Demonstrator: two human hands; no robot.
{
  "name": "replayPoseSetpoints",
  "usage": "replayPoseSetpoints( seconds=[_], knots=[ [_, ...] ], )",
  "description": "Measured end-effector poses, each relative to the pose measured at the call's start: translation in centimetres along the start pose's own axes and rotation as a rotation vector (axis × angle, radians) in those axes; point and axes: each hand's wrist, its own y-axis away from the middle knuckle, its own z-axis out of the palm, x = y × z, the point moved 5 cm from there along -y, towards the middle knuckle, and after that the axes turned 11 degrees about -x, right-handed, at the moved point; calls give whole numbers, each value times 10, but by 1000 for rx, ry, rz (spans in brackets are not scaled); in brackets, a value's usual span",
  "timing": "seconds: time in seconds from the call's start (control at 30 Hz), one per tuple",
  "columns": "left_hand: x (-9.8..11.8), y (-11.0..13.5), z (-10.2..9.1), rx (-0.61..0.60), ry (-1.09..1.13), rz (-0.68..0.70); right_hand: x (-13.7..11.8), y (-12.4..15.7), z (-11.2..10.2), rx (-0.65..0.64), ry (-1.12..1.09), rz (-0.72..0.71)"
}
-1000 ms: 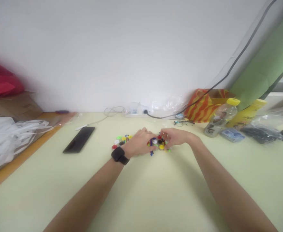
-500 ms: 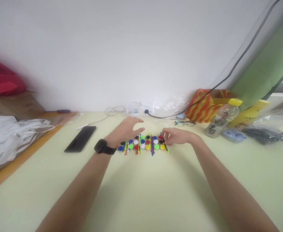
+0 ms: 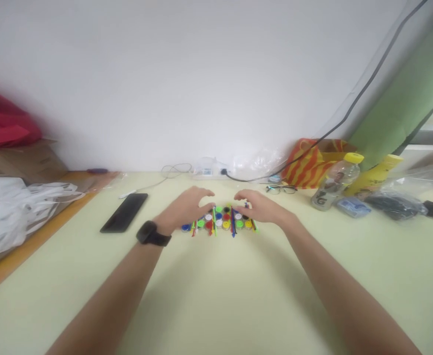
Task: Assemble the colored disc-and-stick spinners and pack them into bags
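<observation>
Several small round pieces with coloured tops, among them a yellow one (image 3: 226,225), a white one (image 3: 219,223) and a blue one (image 3: 186,228), lie in rows on the table. Thin coloured sticks, such as a blue one (image 3: 233,227) and a green one (image 3: 215,222), lie between groups of them. Over the left part of the rows, my left hand (image 3: 187,207) is open, thumb apart from its curved fingers. My right hand (image 3: 257,204) hovers over the right part, also open, its thumb pointing inward. Both hands appear to hold nothing and cover some pieces.
A black phone (image 3: 125,213) lies to the left on the pale table (image 3: 216,291). Behind the rows are a power strip (image 3: 207,171) and cables. Glasses (image 3: 281,189), a striped bag (image 3: 305,162), a bottle (image 3: 337,182) and plastic packets stand or lie at the right.
My right hand has moved inward and its fingers have opened away from the sticks at the right end. My left hand has shifted slightly down and left, staying open.
</observation>
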Motion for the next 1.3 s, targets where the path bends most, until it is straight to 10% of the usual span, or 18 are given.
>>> replayPoseSetpoints(
  seconds=[0.2,0.6,0.83,1.3],
  knots=[
    [25,16,40,-23,-33,136,-36,-8,33,-69,100,-135],
    [13,75,26,374,0,107,-58,56,71,252,152,-228],
    [50,100,67,-70,128,208,-108,83,113,60,20,-473],
    [56,106,69,-143,156,155,-107,88,109,4,31,-443]
  ],
)
